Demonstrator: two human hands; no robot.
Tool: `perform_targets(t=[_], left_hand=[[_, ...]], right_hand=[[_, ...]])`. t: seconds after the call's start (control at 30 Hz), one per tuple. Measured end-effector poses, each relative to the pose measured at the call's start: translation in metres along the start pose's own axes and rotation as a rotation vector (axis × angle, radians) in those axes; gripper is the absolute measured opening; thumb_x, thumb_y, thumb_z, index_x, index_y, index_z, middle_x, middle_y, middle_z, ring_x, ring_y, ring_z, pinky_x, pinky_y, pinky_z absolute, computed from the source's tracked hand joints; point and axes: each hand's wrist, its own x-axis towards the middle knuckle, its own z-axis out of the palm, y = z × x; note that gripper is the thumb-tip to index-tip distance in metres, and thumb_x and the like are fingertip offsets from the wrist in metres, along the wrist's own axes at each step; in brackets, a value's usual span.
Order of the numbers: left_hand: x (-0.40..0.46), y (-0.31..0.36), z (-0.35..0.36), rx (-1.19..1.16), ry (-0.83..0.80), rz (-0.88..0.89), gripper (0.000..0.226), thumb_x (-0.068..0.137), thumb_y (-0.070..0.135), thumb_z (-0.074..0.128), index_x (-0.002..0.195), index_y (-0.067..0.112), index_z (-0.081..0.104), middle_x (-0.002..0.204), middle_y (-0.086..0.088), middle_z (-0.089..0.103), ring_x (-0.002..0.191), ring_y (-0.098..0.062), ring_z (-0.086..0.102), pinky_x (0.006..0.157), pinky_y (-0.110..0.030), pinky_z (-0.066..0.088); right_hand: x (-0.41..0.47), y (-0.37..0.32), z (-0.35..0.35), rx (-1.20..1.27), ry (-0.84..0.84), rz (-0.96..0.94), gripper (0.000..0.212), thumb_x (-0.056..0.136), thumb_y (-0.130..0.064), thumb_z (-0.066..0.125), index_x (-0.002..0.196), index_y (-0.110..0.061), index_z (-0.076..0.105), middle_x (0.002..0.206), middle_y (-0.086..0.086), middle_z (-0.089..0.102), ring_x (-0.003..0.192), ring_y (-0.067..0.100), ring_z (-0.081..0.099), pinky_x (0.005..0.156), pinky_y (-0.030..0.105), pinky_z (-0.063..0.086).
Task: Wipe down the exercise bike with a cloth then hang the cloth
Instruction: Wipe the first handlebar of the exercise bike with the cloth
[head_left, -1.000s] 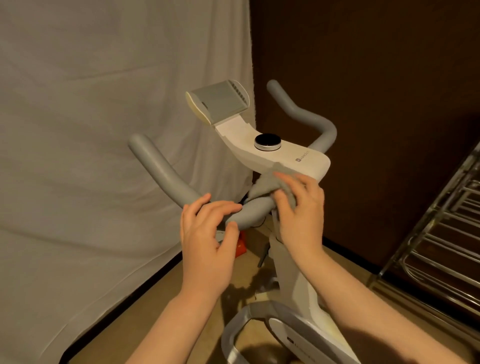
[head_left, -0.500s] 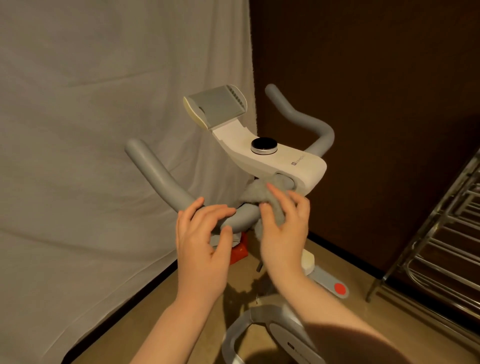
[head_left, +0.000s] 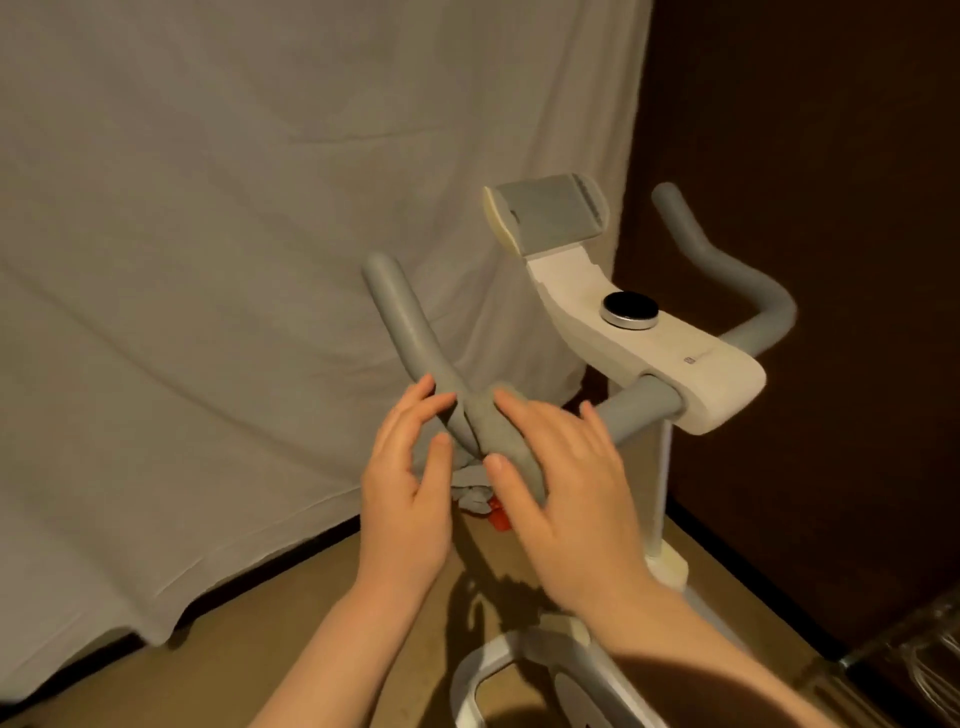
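The exercise bike's white console (head_left: 691, 384) with a round black knob (head_left: 629, 310) stands right of centre, and grey handlebars curve out on both sides. A grey cloth (head_left: 498, 431) is wrapped over the bend of the left handlebar (head_left: 400, 312), with a loose end hanging below it. My right hand (head_left: 571, 493) holds the cloth against the bar, fingers over the top and thumb in front. My left hand (head_left: 405, 499) is beside it with relaxed fingers touching the bar and the cloth's left edge.
A white sheet (head_left: 208, 260) hangs behind and to the left, and a dark wall (head_left: 831, 156) is on the right. A metal rack (head_left: 909, 665) sits at the lower right corner. The bike's white frame (head_left: 519, 660) is below my arms, with a red part (head_left: 498, 514) under the cloth.
My right hand has slid the cloth from under the console leftward along the bar to the left bend. The view has turned left, so the bike sits further right.
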Motion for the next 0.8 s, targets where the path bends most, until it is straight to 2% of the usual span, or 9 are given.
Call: perform_targets(t=[0.07,0.17,0.23,0.37,0.43,0.53,0.6,0.73,0.8], left_hand=[[-0.001,-0.002,0.001,-0.005,0.048,-0.041,0.033,0.099,0.007,0.047,0.125,0.023,0.060,0.143,0.016,0.046,0.135,0.004,0.037,0.111,-0.018,0.031],[-0.004,0.002,0.004,-0.050,0.073,-0.108,0.034,0.100,0.007,0.046,0.129,0.020,0.058,0.142,0.013,0.048,0.129,0.010,0.041,0.101,-0.006,0.035],[-0.005,0.003,0.004,-0.051,0.061,-0.119,0.036,0.100,0.008,0.046,0.130,0.023,0.057,0.141,0.015,0.049,0.129,0.009,0.042,0.103,-0.009,0.036],[-0.003,0.000,0.001,-0.036,0.061,-0.113,0.038,0.099,0.005,0.046,0.129,0.025,0.059,0.139,0.014,0.053,0.130,0.004,0.044,0.108,-0.018,0.036],[-0.003,0.001,0.003,-0.038,0.084,-0.129,0.037,0.099,0.005,0.047,0.130,0.021,0.058,0.136,0.012,0.056,0.128,0.003,0.047,0.106,-0.016,0.038],[0.000,0.003,0.006,-0.051,0.134,-0.165,0.035,0.099,0.007,0.048,0.132,0.018,0.057,0.131,0.010,0.060,0.123,0.001,0.052,0.102,-0.015,0.041],[0.002,0.004,0.003,-0.028,0.162,-0.172,0.035,0.100,0.009,0.048,0.131,0.020,0.058,0.129,0.011,0.061,0.122,0.002,0.053,0.102,-0.016,0.042],[0.003,0.006,0.004,0.022,0.195,-0.137,0.037,0.100,0.007,0.047,0.131,0.023,0.058,0.129,0.017,0.059,0.121,0.009,0.049,0.100,-0.011,0.039],[0.005,0.006,0.012,0.029,0.218,-0.135,0.037,0.100,0.004,0.045,0.129,0.021,0.059,0.127,0.016,0.060,0.120,0.008,0.051,0.098,-0.010,0.040]], right_hand=[[0.007,-0.012,0.012,-0.118,-0.041,-0.041,0.049,0.097,-0.043,0.038,0.143,-0.024,0.042,0.128,-0.006,0.056,0.120,0.010,0.051,0.111,0.037,0.033],[0.032,-0.023,0.018,-0.154,-0.074,-0.053,0.048,0.097,-0.038,0.042,0.141,-0.020,0.042,0.123,0.002,0.059,0.102,0.021,0.061,0.087,0.038,0.051],[0.032,-0.017,0.010,-0.133,-0.163,-0.118,0.048,0.097,-0.040,0.044,0.142,-0.023,0.039,0.129,0.000,0.055,0.103,0.021,0.061,0.082,0.038,0.052],[0.016,0.007,-0.010,-0.145,-0.270,-0.283,0.059,0.094,-0.054,0.036,0.149,-0.029,0.033,0.145,-0.004,0.046,0.124,0.013,0.051,0.097,0.033,0.049],[0.033,0.006,-0.002,-0.108,-0.242,-0.271,0.057,0.094,-0.054,0.036,0.144,-0.027,0.043,0.133,-0.001,0.057,0.113,0.018,0.060,0.082,0.038,0.055],[0.062,-0.014,0.019,-0.151,-0.225,-0.226,0.051,0.098,-0.050,0.042,0.143,-0.025,0.043,0.120,0.004,0.062,0.101,0.025,0.063,0.069,0.038,0.051],[0.063,-0.014,0.014,-0.170,-0.264,-0.257,0.056,0.097,-0.053,0.038,0.147,-0.028,0.032,0.129,0.001,0.055,0.108,0.021,0.059,0.073,0.036,0.047],[0.036,0.009,-0.028,-0.104,-0.551,-0.298,0.077,0.092,-0.063,0.038,0.152,-0.037,-0.003,0.150,-0.013,0.029,0.132,0.007,0.036,0.101,0.026,0.040],[0.046,0.011,-0.025,-0.120,-0.564,-0.322,0.075,0.092,-0.061,0.041,0.152,-0.036,0.002,0.148,-0.012,0.032,0.132,0.008,0.037,0.099,0.026,0.041]])
